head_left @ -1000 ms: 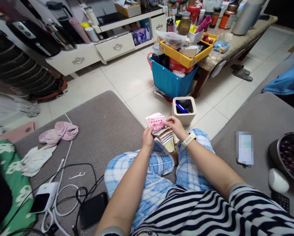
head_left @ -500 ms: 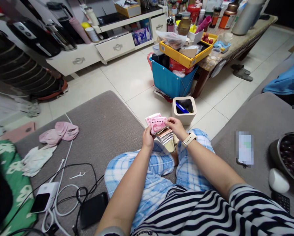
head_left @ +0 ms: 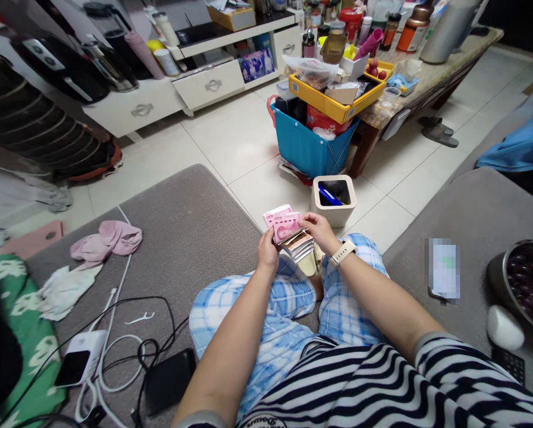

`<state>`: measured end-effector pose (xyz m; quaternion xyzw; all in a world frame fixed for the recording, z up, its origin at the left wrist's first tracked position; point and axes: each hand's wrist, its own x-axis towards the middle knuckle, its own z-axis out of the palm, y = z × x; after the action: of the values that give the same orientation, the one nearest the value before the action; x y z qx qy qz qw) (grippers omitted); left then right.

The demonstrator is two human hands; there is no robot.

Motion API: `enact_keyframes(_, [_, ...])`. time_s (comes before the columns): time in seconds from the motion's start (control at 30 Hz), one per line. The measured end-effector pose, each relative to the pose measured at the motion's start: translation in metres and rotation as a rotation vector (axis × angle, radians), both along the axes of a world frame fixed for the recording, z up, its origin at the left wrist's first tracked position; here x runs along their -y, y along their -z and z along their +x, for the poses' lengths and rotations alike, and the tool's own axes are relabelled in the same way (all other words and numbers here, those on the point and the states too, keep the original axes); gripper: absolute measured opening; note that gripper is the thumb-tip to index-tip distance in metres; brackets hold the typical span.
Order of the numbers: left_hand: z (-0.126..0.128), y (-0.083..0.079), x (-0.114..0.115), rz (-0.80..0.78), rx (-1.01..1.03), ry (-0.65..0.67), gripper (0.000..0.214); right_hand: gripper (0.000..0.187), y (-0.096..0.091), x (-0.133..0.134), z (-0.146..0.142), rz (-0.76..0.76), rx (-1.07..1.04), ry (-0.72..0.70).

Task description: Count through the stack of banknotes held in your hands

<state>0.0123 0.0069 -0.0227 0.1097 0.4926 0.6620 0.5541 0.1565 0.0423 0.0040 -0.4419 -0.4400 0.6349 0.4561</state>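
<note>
Pink banknotes (head_left: 287,227) are fanned out between my two hands above my lap. My left hand (head_left: 267,249) is closed on their left side, thumb on top. At the upper right edge, my right hand (head_left: 319,230) pinches the notes between thumb and fingers. Just below the notes is an opened wallet (head_left: 308,266) with a pale yellowish part and several card slots (head_left: 300,246) showing. My fingers and the notes hide much of it, and I cannot tell which hand bears it. A cream watch (head_left: 342,254) is on my right wrist.
A small cream bin (head_left: 333,211) stands on the floor past my hands, before a blue basket (head_left: 315,142). Cables, a black box-like item (head_left: 171,380) and a pink cloth (head_left: 107,241) lie on the left seat. At right are a phone (head_left: 444,267) and a bowl of dark fruit (head_left: 527,285).
</note>
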Motion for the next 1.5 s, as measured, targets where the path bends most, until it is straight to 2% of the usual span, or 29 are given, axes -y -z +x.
enact_keyframes(0.4, [-0.002,0.005,-0.001,0.01,-0.014,0.004,0.034,0.036,0.002,0.0,0.0,-0.013,-0.008,0.002])
enact_keyframes(0.9, [-0.001,-0.003,0.002,0.011,-0.048,0.028,0.029,0.039,-0.001,-0.001,0.002,-0.043,-0.023,-0.036])
enact_keyframes(1.1, [0.001,-0.009,0.004,0.01,-0.05,0.064,0.03,0.033,0.001,-0.002,0.001,0.014,0.004,0.055])
enact_keyframes(1.2, [0.001,-0.011,0.005,0.011,-0.048,0.07,0.031,0.03,0.001,-0.002,0.002,0.029,0.038,0.048])
enact_keyframes(1.5, [0.001,-0.006,0.002,0.007,-0.025,0.017,0.034,0.035,0.001,-0.001,0.002,-0.004,0.036,-0.002])
